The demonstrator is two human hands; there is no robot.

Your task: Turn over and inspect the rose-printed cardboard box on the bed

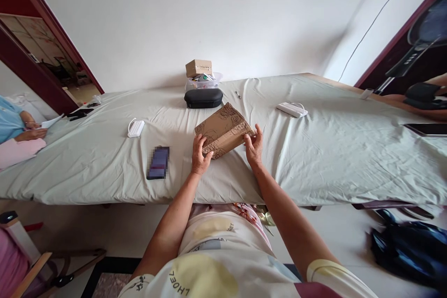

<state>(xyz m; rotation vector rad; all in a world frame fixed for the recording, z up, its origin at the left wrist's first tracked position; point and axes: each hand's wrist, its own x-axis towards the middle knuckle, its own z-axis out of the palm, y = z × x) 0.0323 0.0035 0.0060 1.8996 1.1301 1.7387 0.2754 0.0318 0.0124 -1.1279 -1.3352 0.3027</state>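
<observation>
A brown cardboard box (223, 128) with dark line drawings of flowers on it is held tilted above the cloth, its near side turned toward me. My left hand (201, 154) grips its left near corner, thumb and fingers on either side. At the right end, my right hand (254, 145) pinches the box's corner between thumb and fingers. Just beyond the box lies a black zipped case (203, 98). The underside of the box is hidden from me.
A pale green cloth (314, 163) covers the table. On it lie a phone (159, 163), a white strapped device (136, 128), another white device (292, 109) and a clear basket (213, 82) bearing a small carton (199, 68). At far left, a person's hands (33, 130) hold paper.
</observation>
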